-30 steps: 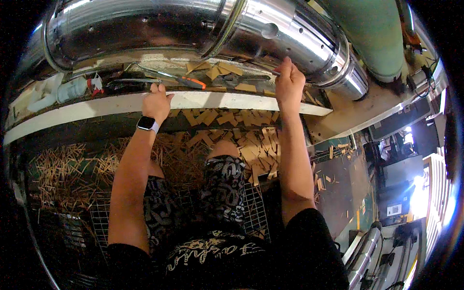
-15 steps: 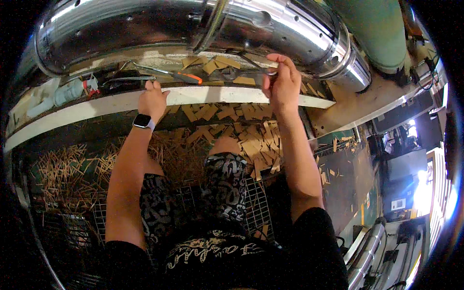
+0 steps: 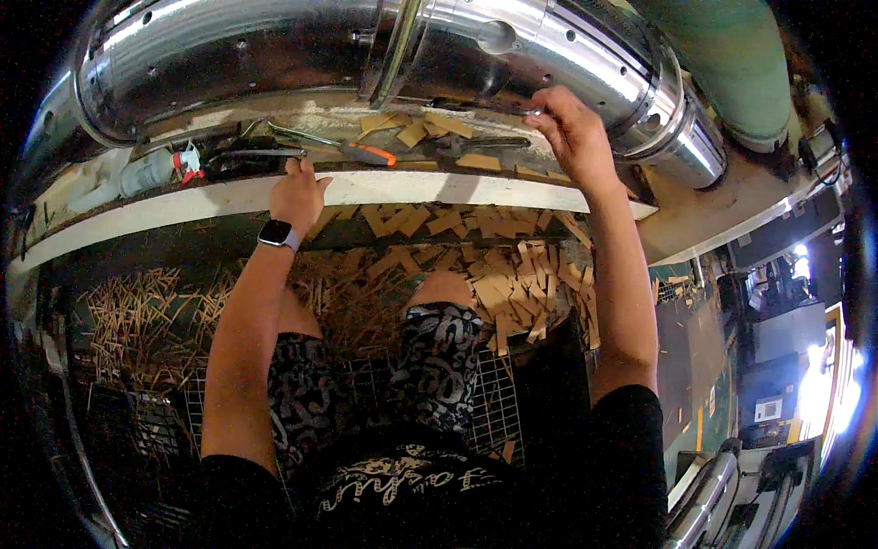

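Observation:
My left hand [image 3: 300, 197], with a watch [image 3: 273, 232] at its wrist, rests on the white beam [image 3: 402, 188]. Its fingers curl together close to the end of a thin grey metal rod [image 3: 265, 154]; the beam side of the grip is hidden. Up against the large shiny metal cylinder [image 3: 302, 64], my right hand [image 3: 576, 137] pinches thumb and fingers together. Something small and pale shows at those fingertips, too small to name. Between the hands, a tool with an orange-and-black handle [image 3: 368, 154] and a dark wrench-like tool [image 3: 485, 144] lie behind the beam.
A grey tool with a red part [image 3: 151, 174] lies at the left. Cardboard scraps [image 3: 508, 288] and thin strips [image 3: 137, 316] cover the floor around my knees. A green cylinder [image 3: 732, 73] stands at the upper right. Wire grating [image 3: 498, 403] lies below me.
My right hand has moved right along the cylinder, away from the dark tool behind the beam. My left hand keeps its place on the beam. The whole view has shifted slightly.

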The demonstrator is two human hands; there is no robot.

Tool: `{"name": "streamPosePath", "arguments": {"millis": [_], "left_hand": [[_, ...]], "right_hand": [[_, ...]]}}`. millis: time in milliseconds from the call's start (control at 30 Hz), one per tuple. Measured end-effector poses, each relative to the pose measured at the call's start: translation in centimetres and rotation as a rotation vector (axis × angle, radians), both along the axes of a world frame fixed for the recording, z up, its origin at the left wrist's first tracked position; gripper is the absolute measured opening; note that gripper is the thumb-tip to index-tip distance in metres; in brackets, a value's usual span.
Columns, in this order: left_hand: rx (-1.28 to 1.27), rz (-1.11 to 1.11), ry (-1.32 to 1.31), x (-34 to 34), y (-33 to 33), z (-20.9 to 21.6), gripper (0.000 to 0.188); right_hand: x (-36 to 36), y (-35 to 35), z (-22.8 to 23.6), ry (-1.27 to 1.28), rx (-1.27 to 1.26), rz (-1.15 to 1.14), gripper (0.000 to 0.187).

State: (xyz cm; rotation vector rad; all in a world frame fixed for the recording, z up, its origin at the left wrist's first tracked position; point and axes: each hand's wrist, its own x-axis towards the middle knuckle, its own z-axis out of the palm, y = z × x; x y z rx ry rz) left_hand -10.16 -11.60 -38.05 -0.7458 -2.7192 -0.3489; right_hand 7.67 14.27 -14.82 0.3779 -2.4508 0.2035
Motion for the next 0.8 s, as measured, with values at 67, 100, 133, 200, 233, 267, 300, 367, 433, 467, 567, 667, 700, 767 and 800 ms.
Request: {"name": "streamPosePath", "arguments": {"millis": [67,100,133,200,233,267,300,367,433,467,567,667,700,767,800], "left_hand": [[-0.026,0.016,0.015,-0.1,-0.1,-0.2,0.050],[-0.032,0.018,0.036,-0.4,-0.1,-0.5,0.050],[-0.038,0.021,0.056,-0.7,-0.2,-0.9,0.050],[-0.036,0.025,0.070,-0.8,-0.3,-1.3,0.050],[-0.021,0.024,0.062,-0.5,-0.2,-1.0,0.050],[-0.007,0.023,0.054,-0.3,-0.1,-0.8,0.050],[-0.015,0.025,0.038,-0.2,-0.2,-0.9,0.050],[-0.023,0.014,0.016,-0.4,0.3,-0.5,0.050],[-0.023,0.015,0.021,-0.5,0.2,-0.4,0.049],[-0.023,0.014,0.023,-0.5,0.3,-0.6,0.049],[-0.058,0.017,0.155,-2.0,-0.4,-2.6,0.047],[-0.037,0.058,0.180,-1.0,0.4,-1.9,0.049],[-0.028,0.055,0.059,-0.4,0.2,-0.9,0.054],[-0.011,0.030,0.040,-0.3,0.0,-0.6,0.055],[-0.003,0.020,0.032,-0.3,-0.2,-0.5,0.056]], "right_hand": [[-0.5,-0.2,0.3,0.148,0.222,-0.029,0.019],[-0.9,-0.3,0.0,0.190,0.183,-0.057,0.023],[-1.1,-0.5,-0.5,0.244,0.177,-0.093,0.023],[-1.2,-1.2,-2.1,0.350,0.158,-0.162,0.024],[-1.2,-1.4,-3.0,0.404,0.113,-0.161,0.026],[-1.2,-2.0,-4.2,0.429,0.043,-0.262,0.026],[-1.2,-3.2,-5.5,0.496,-0.056,-0.322,0.026],[-1.4,-4.7,-6.9,0.621,-0.187,-0.366,0.029],[-1.6,-6.3,-7.0,0.601,-0.245,-0.386,0.028],[-1.6,-6.7,-6.8,0.593,-0.286,-0.373,0.028],[-1.6,-6.7,-6.5,0.507,-0.226,-0.430,0.019],[-1.3,-6.2,-5.7,0.399,-0.590,-0.122,0.008],[-0.7,-6.3,-5.4,0.256,-0.706,-0.058,0.010],[-0.7,-6.1,-5.1,0.156,-0.782,0.099,0.010],[-0.9,-6.1,-4.9,0.104,-0.820,0.179,0.011]]}}
